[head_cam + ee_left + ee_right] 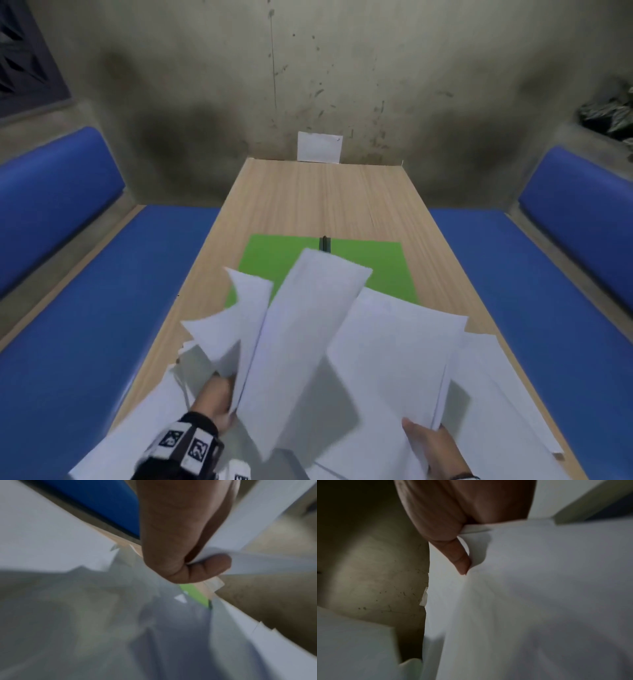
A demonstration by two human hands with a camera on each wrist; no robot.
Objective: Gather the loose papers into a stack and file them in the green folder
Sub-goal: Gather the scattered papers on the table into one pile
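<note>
My left hand (219, 401) grips several white sheets (301, 335) by their near edge and holds them tilted up above the table; the left wrist view shows my left hand (187, 561) pinching the sheets (257, 520) between thumb and fingers. My right hand (428, 445) holds another bunch of sheets (394, 356) at its near corner, thumb on top; my right hand (453, 536) pinches the sheets (539, 588) in the right wrist view. More loose sheets (507, 387) lie flat on the table. The green folder (376, 270) lies open beyond them, black clip (324, 243) at its far edge, its near part hidden by paper.
The wooden table (325, 198) runs away from me to a stained wall, where a white card (319, 146) leans. Blue padded benches (102, 325) (534, 291) flank both sides. Sheets overhang the table's near left corner.
</note>
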